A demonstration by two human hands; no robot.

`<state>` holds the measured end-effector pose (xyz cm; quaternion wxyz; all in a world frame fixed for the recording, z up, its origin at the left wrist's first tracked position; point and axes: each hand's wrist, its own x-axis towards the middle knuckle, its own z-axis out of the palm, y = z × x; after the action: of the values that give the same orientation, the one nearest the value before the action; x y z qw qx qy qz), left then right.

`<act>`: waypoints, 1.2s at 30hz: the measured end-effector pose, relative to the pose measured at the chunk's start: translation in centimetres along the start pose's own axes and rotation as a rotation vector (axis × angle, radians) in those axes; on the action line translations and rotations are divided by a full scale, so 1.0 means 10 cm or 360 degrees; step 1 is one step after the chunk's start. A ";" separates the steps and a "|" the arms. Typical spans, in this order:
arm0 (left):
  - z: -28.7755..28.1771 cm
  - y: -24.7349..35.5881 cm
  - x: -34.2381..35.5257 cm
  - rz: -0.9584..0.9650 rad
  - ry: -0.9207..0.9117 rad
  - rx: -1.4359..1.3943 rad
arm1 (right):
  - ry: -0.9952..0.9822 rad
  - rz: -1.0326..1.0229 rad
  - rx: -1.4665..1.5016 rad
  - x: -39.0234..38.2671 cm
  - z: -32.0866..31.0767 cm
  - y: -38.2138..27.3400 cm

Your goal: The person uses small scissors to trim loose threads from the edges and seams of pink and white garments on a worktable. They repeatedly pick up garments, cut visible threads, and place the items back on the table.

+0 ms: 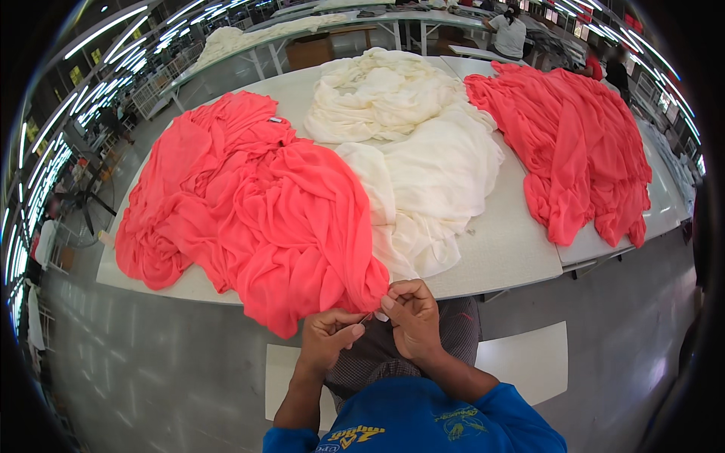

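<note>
By the right hand [414, 323], coral cloth [302, 234] is pinched; in the left hand [329, 338], a slim object [368, 318] is clasped! Over the counter [521, 253] edge the cloth is draped, and could be dragged floorward by a hard tug

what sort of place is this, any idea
Probably a garment or textile workshop: big heaps of coral cloth and cream cloth lie on a pale table, rows of tube lights hang overhead, and another person sits further back.
</note>
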<state>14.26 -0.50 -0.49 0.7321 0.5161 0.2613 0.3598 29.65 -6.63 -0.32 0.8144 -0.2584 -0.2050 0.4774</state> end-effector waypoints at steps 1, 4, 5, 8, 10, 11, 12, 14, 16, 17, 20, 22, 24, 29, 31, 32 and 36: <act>0.01 0.02 0.01 -0.0009 0.0001 0.0004 | 0.0009 0.0008 -0.0006 0.00 0.00 0.00; 0.03 0.05 0.03 -0.0025 0.0001 0.0014 | 0.0024 0.0018 -0.0043 0.00 -0.01 0.00; 0.02 0.04 0.03 -0.0024 -0.0003 0.0014 | 0.0022 0.0009 -0.0067 0.00 -0.02 0.00; 0.01 0.03 0.04 -0.0027 0.0004 0.0039 | 0.0032 0.0023 -0.0065 0.00 -0.03 -0.01; 0.02 0.03 0.05 -0.0026 0.0011 0.0055 | 0.0037 0.0035 -0.0048 0.00 -0.03 -0.01; 0.02 0.03 0.05 -0.0024 0.0010 0.0059 | 0.0036 0.0035 -0.0045 0.00 -0.04 -0.01; 0.03 0.02 0.05 -0.0023 0.0010 0.0063 | 0.0036 0.0035 -0.0042 0.00 -0.04 0.00; 0.03 0.02 0.05 -0.0031 0.0027 0.0051 | 0.0031 0.0048 -0.0038 0.00 -0.05 0.00; 0.03 0.01 0.05 -0.0037 0.0035 0.0046 | 0.0031 0.0056 -0.0033 0.00 -0.05 0.00; 0.03 0.00 0.05 -0.0038 0.0035 0.0046 | 0.0033 0.0057 -0.0030 0.00 -0.05 0.01; 0.03 0.00 0.05 -0.0036 0.0032 0.0054 | 0.0040 0.0057 -0.0035 0.00 -0.06 0.01; 0.04 -0.01 0.05 -0.0031 0.0027 0.0062 | 0.0039 0.0063 -0.0039 0.00 -0.07 0.01; 0.03 -0.02 0.05 -0.0024 0.0022 0.0071 | 0.0033 0.0078 -0.0039 0.00 -0.07 0.00; 0.05 -0.01 0.05 -0.0034 0.0038 0.0104 | 0.0037 0.0069 -0.0055 -0.01 -0.06 0.00; 0.05 -0.01 0.04 -0.0039 0.0034 0.0174 | 0.0039 0.0069 -0.0066 -0.01 -0.06 -0.01; 0.04 -0.02 0.02 -0.0044 0.0027 0.0225 | 0.0038 0.0071 -0.0065 -0.02 -0.07 -0.02; 0.00 -0.08 -0.01 0.0225 -0.0181 0.0273 | 0.0031 0.0071 -0.0050 -0.02 -0.05 -0.05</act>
<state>14.39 -0.78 -1.23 0.6718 0.6134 0.2121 0.3569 30.18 -7.10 -0.45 0.8014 -0.2803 -0.1987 0.4895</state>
